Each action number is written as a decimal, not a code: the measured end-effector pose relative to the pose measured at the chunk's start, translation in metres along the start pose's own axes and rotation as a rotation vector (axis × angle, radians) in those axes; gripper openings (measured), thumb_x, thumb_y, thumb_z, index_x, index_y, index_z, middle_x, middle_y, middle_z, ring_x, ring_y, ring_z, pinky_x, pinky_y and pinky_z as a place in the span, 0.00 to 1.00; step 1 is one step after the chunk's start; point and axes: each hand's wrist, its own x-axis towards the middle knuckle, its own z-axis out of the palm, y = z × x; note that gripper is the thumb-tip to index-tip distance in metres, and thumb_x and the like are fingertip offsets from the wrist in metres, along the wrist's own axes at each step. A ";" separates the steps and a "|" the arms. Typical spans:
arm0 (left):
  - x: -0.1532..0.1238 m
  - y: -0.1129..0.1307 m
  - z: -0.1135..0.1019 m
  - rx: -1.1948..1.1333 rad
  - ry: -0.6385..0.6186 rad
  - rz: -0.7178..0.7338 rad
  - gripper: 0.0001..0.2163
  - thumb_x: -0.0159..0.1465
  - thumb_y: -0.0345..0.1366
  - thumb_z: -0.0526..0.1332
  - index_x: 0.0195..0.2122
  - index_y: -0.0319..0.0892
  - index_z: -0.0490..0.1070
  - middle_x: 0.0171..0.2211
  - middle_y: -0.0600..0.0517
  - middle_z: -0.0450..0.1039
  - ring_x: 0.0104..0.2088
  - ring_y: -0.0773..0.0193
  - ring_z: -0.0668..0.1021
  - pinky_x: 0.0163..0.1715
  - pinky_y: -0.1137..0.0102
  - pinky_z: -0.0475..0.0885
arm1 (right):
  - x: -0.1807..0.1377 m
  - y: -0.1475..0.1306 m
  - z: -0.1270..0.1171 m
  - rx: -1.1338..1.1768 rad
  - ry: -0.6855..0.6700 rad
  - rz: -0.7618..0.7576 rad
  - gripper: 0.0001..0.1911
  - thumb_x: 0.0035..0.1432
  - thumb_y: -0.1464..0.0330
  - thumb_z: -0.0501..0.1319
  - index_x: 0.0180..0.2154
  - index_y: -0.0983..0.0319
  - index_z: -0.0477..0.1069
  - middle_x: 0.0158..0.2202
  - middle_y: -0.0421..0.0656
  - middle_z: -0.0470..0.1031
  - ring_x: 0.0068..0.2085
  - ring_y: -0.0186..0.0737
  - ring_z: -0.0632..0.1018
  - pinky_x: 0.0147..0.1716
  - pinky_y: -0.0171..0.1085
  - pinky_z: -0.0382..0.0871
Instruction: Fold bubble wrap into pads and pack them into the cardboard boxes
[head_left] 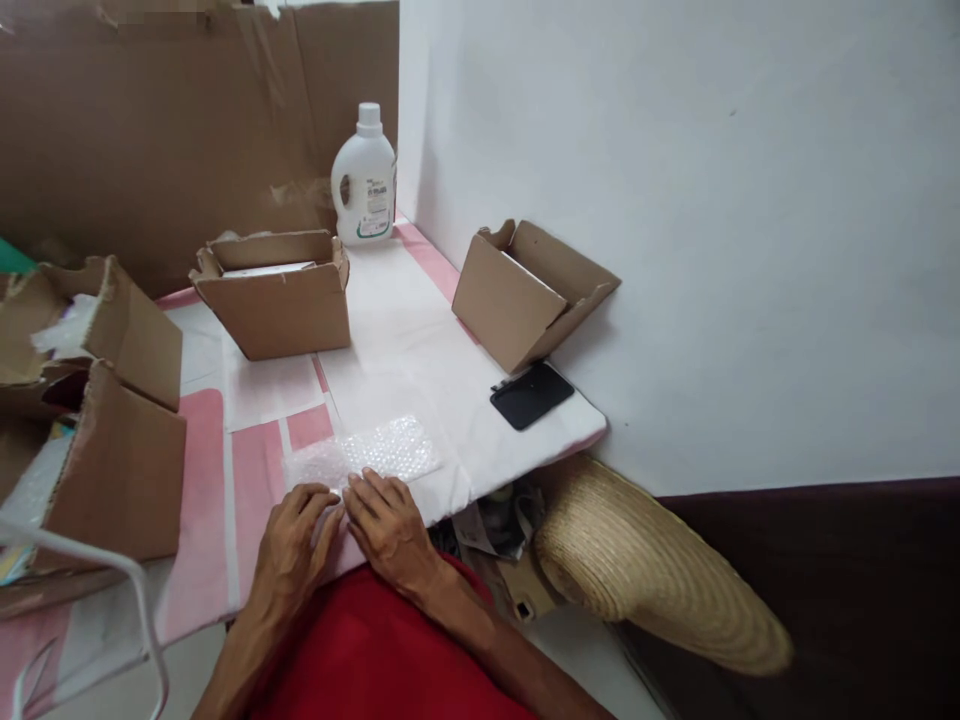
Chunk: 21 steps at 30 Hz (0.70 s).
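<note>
A clear bubble wrap bag [397, 447] lies flat on the table close to its front edge. My left hand [294, 540] is at the bag's near left corner, with its fingers bent and its thumb drawn toward them on the bag's edge. Just beside it, my right hand [391, 528] rests palm down, its fingers stretched out over the bag's near edge; the thumb is hidden. The fingertips of both hands come close together. Right of the bag, a flat black rectangular item [531, 396] lies near the table's right corner.
Cardboard boxes stand on the pink and white tablecloth [202, 480]: one at the back [292, 310], one tilted against the wall [502, 300], and open boxes [120, 480] at left. A white jug [365, 190] stands behind. A straw hat [645, 560] is below the table's right edge.
</note>
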 end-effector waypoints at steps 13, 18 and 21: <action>-0.007 -0.013 -0.027 -0.165 -0.147 -0.824 0.23 0.50 0.61 0.64 0.32 0.46 0.71 0.24 0.54 0.76 0.26 0.59 0.76 0.28 0.67 0.67 | -0.011 -0.002 0.010 -0.116 0.151 0.028 0.14 0.71 0.66 0.55 0.52 0.63 0.74 0.49 0.50 0.79 0.52 0.49 0.74 0.49 0.46 0.64; 0.008 0.012 -0.026 -0.729 -0.155 -0.831 0.23 0.50 0.57 0.69 0.29 0.45 0.64 0.18 0.59 0.67 0.20 0.67 0.69 0.22 0.72 0.62 | -0.013 0.001 0.003 0.044 0.116 0.068 0.18 0.68 0.59 0.61 0.52 0.64 0.73 0.47 0.49 0.77 0.50 0.49 0.73 0.48 0.47 0.62; 0.030 0.040 -0.022 -0.874 -0.232 -0.693 0.20 0.54 0.54 0.69 0.30 0.43 0.67 0.21 0.56 0.71 0.23 0.66 0.73 0.26 0.72 0.68 | -0.011 0.001 0.002 0.143 0.174 0.180 0.13 0.70 0.60 0.58 0.46 0.61 0.75 0.40 0.46 0.77 0.45 0.46 0.73 0.44 0.45 0.64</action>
